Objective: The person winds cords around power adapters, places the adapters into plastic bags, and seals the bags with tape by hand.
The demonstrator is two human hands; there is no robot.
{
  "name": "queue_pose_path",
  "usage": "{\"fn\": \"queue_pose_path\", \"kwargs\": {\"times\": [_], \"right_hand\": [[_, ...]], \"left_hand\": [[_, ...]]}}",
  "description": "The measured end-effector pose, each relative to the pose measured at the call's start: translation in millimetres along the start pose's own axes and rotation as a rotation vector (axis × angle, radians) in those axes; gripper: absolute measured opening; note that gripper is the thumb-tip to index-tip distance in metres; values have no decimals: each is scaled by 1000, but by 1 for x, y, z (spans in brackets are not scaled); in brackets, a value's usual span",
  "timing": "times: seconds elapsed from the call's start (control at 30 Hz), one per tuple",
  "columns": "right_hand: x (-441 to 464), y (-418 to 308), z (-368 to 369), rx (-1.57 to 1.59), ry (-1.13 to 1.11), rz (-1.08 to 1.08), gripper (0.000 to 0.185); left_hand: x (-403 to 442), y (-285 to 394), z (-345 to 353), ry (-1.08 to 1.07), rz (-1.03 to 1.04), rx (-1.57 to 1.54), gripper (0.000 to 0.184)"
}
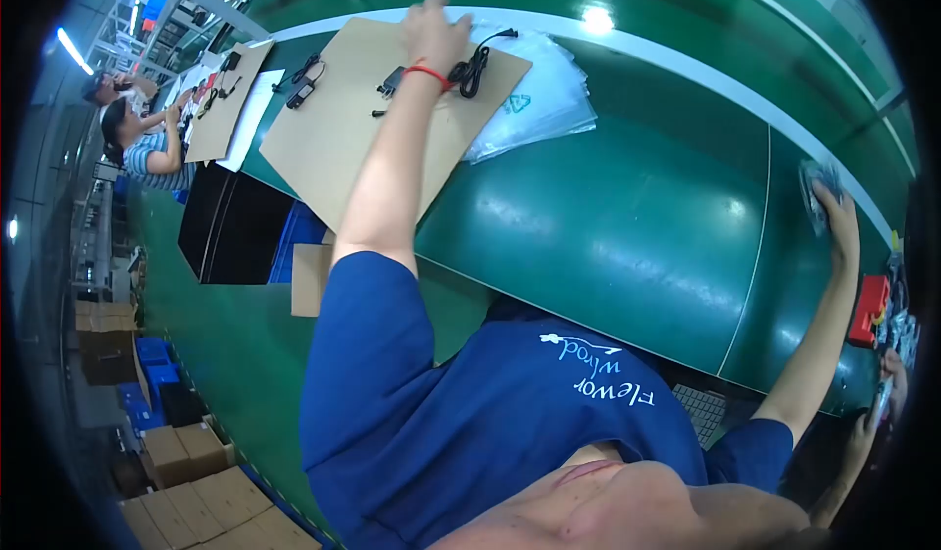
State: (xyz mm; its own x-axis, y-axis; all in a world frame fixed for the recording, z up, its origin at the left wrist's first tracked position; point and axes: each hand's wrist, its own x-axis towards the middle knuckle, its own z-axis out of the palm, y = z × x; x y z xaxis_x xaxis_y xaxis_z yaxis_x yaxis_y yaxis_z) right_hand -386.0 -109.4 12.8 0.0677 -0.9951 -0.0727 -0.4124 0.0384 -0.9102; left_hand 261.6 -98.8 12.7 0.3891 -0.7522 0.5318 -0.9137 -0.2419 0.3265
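My left hand (434,38), with a red band at the wrist, is over the far edge of a brown cardboard sheet (333,148). Its fingers are somewhat blurred but look apart, with nothing visible in them. Just right of it lies a coiled black cable (474,68); a black adapter (392,81) is partly behind the wrist. Another adapter with a cable (302,91) rests on the sheet's left part. Clear plastic bags (539,99) are fanned out beside and partly under the cardboard. At the far right, my right hand (833,212) grips a clear plastic-wrapped item (816,195), its contents unclear.
The green table (608,226) has a pale raised edge along its far side. Two people (147,148) are at the left by another cardboard sheet (227,104). A co-worker's hands (887,383) and a red box (868,310) are at the right. Cartons stand lower left.
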Motion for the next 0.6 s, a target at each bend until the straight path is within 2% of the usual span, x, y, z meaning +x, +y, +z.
{"fn": "queue_pose_path", "kwargs": {"times": [0.03, 0.07, 0.17, 0.2, 0.27, 0.3, 0.33, 0.4, 0.43, 0.47, 0.53, 0.57, 0.6], "right_hand": [[-7, 17, -25, 9, -51, 113, 41], [-16, 30, -42, 16, -106, 230, 40], [-37, 48, -53, 127, -54, 303, 43], [-38, 47, -56, -25, -27, 285, 49], [-46, 54, -58, -314, 17, 257, 60], [-50, 65, -59, -310, 13, 261, 60], [-46, 79, -64, -449, 127, 264, 64], [-37, 93, -70, -726, 366, 259, 70], [-33, 92, -72, -720, 367, 255, 70], [-27, 90, -77, -791, 396, 107, 71], [-20, 71, -77, -925, 447, -177, 73], [-21, 46, -61, -849, 379, -233, 71], [-21, 15, -33, -772, 318, -291, 69]], "left_hand": [[3, -18, 1, -96, -129, 137, 67], [3, -31, 3, -95, -137, 129, 67], [-4, -56, 12, -314, -115, 293, 75], [-1, -60, 14, -317, -119, 287, 75], [14, -70, 17, -457, -155, 238, 76], [21, -76, 15, -524, -170, 217, 77], [29, -83, 13, -519, -170, 221, 77], [45, -89, 2, -637, -251, 40, 76], [48, -88, -3, -698, -289, -50, 76], [48, -88, -7, -693, -287, -46, 76], [32, -58, -44, -158, -398, -799, 60], [29, -47, -56, -167, -394, -793, 60], [29, -37, -66, -162, -266, -1116, 51]]}}
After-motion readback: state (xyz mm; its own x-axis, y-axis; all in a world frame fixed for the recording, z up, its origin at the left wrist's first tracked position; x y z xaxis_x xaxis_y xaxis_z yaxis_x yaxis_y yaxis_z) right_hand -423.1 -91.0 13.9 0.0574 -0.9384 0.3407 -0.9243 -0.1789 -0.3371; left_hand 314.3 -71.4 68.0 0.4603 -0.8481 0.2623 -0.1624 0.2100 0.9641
